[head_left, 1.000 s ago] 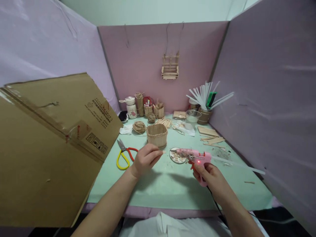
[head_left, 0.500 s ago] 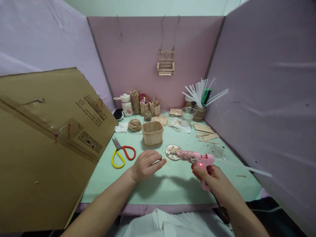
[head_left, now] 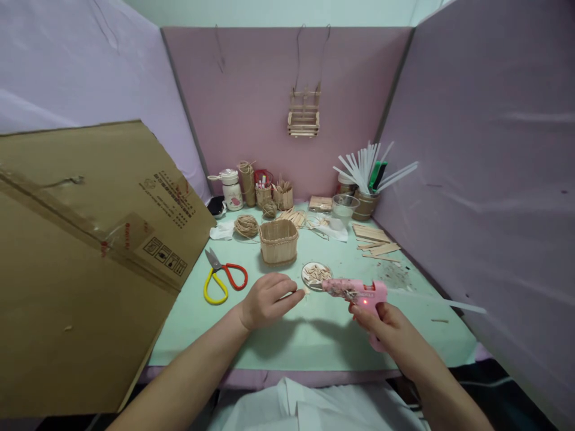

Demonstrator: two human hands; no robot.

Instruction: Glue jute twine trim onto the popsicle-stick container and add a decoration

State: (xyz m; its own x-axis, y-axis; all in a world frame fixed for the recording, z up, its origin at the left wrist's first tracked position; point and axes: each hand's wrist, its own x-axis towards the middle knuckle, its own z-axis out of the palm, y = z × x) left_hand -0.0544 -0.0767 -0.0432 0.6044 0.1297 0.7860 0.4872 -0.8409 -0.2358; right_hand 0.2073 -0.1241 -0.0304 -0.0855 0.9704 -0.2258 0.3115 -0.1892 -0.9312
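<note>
My right hand [head_left: 386, 326] is wrapped round the grip of a pink hot glue gun [head_left: 354, 290], its small red light lit and a long glue stick [head_left: 462, 306] out of its back. The metal nozzle points left, a little short of my left fingertips. My left hand [head_left: 272, 301] is closed in a pinch, with a small pale wooden piece [head_left: 307, 291] just showing at the fingertips. Behind the nozzle lies a round dish [head_left: 305, 279] of small wood bits. A light wooden basket [head_left: 278, 244] with a braided rim stands beyond my left hand.
Scissors [head_left: 224, 278] with red and yellow handles lie left of my left hand. A large cardboard sheet [head_left: 90, 269] leans at the left. Twine [head_left: 246, 226], craft sticks [head_left: 377, 239] and a pot of glue sticks [head_left: 366, 203] are further back. A small wooden rack [head_left: 304, 120] hangs on the wall.
The glue gun's nozzle has dipped slightly, so the gun lies more level. Both hands stay nearly in place; the whole view has shifted a little.
</note>
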